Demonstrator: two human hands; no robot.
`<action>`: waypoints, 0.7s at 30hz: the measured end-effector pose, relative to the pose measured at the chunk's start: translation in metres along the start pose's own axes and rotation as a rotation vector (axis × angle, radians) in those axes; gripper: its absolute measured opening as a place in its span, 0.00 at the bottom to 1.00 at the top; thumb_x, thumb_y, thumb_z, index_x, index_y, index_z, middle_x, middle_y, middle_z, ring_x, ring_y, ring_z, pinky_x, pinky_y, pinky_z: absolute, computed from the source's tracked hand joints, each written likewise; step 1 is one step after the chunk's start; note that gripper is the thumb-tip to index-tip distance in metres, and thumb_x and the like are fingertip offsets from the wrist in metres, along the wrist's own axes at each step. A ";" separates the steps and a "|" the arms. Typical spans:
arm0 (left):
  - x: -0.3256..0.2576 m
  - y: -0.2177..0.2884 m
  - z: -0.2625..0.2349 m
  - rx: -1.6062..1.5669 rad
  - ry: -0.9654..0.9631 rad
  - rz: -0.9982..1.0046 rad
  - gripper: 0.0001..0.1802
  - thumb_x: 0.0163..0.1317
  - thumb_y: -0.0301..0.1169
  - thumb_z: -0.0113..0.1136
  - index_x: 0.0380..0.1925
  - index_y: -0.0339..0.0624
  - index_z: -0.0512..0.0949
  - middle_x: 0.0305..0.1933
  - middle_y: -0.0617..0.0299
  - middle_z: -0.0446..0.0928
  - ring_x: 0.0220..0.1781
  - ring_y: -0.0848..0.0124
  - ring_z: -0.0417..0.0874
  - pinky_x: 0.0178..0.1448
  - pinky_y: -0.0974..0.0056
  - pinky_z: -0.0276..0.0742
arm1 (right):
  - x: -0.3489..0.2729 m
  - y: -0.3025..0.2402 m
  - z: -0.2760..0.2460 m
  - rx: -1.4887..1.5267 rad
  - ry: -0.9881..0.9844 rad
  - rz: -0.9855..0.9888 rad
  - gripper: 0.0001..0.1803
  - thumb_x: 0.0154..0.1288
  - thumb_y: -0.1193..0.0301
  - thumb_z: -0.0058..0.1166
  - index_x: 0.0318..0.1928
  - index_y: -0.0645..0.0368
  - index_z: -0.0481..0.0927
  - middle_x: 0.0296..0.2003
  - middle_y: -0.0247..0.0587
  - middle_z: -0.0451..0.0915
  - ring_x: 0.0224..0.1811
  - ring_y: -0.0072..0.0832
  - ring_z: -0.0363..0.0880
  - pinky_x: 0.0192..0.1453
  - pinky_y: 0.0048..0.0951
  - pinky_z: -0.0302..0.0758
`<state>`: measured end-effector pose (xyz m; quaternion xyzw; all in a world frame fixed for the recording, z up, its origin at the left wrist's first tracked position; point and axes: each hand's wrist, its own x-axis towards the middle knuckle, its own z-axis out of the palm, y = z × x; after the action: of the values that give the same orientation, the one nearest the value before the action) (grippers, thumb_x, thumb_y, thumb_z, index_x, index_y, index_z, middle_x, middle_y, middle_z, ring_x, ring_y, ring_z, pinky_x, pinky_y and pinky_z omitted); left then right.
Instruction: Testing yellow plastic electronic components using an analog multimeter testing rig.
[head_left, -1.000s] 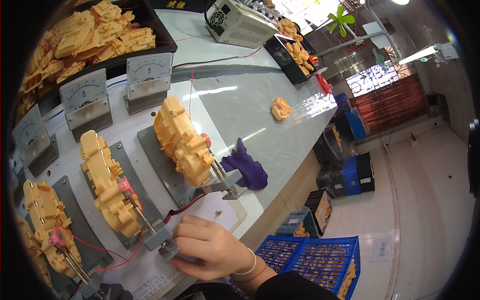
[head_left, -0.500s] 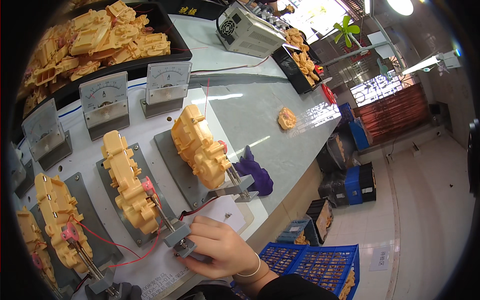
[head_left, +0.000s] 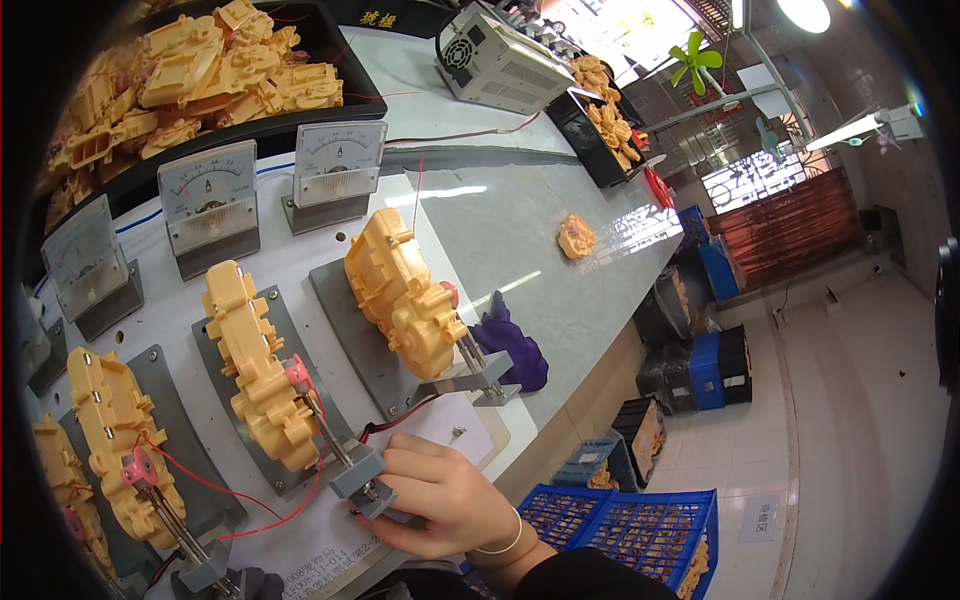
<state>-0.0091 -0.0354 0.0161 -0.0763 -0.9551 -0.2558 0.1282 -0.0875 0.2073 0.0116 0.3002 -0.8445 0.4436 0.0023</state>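
My right hand (head_left: 435, 495) comes in from the lower edge, a pale band round its wrist. Its bent fingers close on the grey clamp block (head_left: 357, 468) at the near end of a test fixture. Metal pins run from that block to a pink motor part on a yellow plastic gearbox housing (head_left: 262, 370), which lies on a grey base plate. To its right sits another yellow housing (head_left: 400, 290) on its own fixture, and to its left a third housing (head_left: 118, 440) with red wires. My left hand is out of view.
Ammeters (head_left: 208, 205) stand behind the fixtures. A black bin (head_left: 365, 105) heaped with yellow housings is at the far left. A purple glove-like piece (head_left: 515, 350) lies right of the fixtures, a loose housing (head_left: 575, 237) farther off. Blue crates (head_left: 655, 505) stand below the bench edge.
The view has shifted very slightly. My right hand keeps its grip on the clamp block, and the housings stay in place.
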 end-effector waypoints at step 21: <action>0.003 0.003 -0.007 -0.069 -0.021 -0.021 0.09 0.54 0.33 0.73 0.34 0.44 0.84 0.35 0.57 0.81 0.39 0.53 0.78 0.44 0.52 0.76 | 0.001 0.002 0.003 0.010 0.037 -0.034 0.11 0.47 0.80 0.63 0.26 0.62 0.71 0.26 0.43 0.66 0.30 0.39 0.68 0.32 0.35 0.68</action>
<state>-0.0098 -0.0361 0.0237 -0.0732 -0.9478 -0.2891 0.1129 -0.0885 0.2051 0.0083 0.3061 -0.8368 0.4532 0.0239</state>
